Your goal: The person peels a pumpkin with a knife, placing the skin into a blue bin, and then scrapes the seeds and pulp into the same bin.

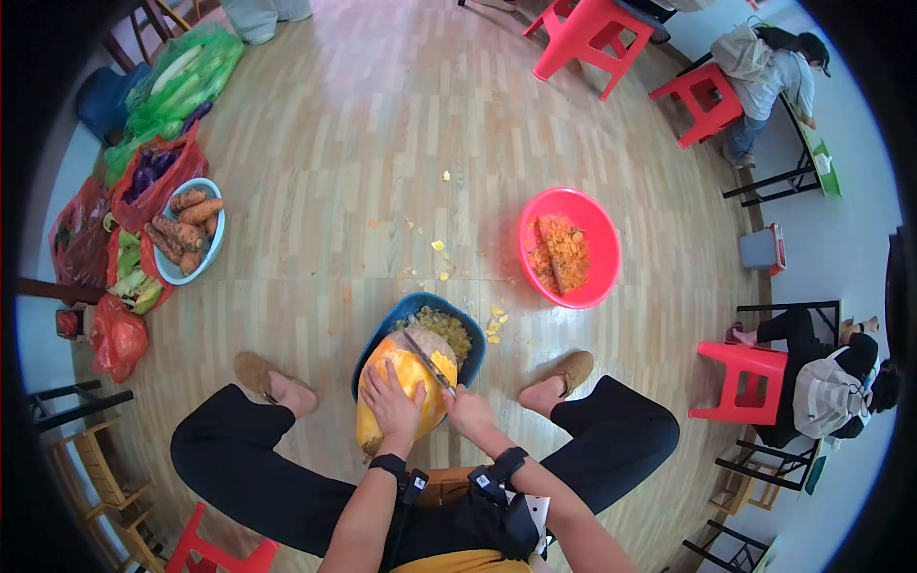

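A large orange pumpkin (384,420), partly peeled, rests tilted over a dark blue basin (475,368) between my feet. My left hand (392,396) lies spread on the pumpkin's surface, pressing against it. In my right hand (468,411) is the handle of a knife (428,361), its blade lying across the pumpkin's upper right side. A loose-looking piece of peel (444,365) shows beside the blade. Inside the basin, behind the pumpkin, are yellowish scraps (457,330).
A pink basin (612,272) with shredded orange bits stands ahead to the right. Peel scraps (437,245) dot the floor. At left are a light-blue basket (221,229) of root vegetables and bags (205,67) of produce. Two people sit at the right near red stools (745,382).
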Tool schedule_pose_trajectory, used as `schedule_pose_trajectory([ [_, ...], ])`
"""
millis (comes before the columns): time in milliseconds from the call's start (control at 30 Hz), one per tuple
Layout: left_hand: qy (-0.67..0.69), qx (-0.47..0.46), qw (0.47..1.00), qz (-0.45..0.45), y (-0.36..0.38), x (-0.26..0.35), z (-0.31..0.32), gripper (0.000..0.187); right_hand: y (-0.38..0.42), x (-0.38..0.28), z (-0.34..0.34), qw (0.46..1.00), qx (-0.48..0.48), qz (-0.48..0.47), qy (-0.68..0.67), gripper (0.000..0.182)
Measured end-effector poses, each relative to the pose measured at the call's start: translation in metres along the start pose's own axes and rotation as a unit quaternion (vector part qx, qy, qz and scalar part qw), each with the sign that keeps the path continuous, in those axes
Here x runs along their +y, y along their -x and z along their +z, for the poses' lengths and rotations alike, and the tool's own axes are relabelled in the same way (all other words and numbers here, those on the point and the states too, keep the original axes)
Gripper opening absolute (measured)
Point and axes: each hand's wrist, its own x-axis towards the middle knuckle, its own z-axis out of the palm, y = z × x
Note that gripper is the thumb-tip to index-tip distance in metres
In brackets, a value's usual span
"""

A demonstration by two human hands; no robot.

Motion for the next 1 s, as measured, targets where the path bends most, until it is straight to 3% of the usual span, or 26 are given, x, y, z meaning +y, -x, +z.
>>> schedule_pose_trajectory([
  [367, -0.008, 0.009, 1.0, 0.01, 0.005, 0.002, 0.004, 0.073, -0.032, -0.008, -0.001, 0.997, -0.013, 0.06, -0.05, 0.049],
  [467, -0.007, 0.009, 1.0, 0.012, 0.006, 0.001, 0.005, 0.072, -0.062, 0.019, 0.02, 0.994, 0.015, 0.071, -0.077, 0.052],
  [567, -0.004, 0.005, 1.0, 0.004, 0.007, -0.004, 0.009, 0.074, -0.049, 0.04, 0.013, 0.998, -0.007, 0.028, -0.061, 0.052],
  [633, 0.007, 0.022, 1.0, 0.01, 0.007, -0.003, 0.009, 0.074, -0.03, 0.046, 0.017, 0.998, -0.01, 0.052, -0.038, 0.049],
  [733, 0.006, 0.03, 0.999, 0.018, 0.008, -0.004, 0.01, 0.073, 0.015, 0.023, 0.007, 1.0, 0.016, 0.008, -0.002, 0.042],
  [1000, 0.029, 0.008, 1.0, 0.0, 0.004, -0.003, 0.002, 0.073, 0.018, 0.006, 0.003, 1.0, 0.003, 0.021, -0.001, 0.042],
])
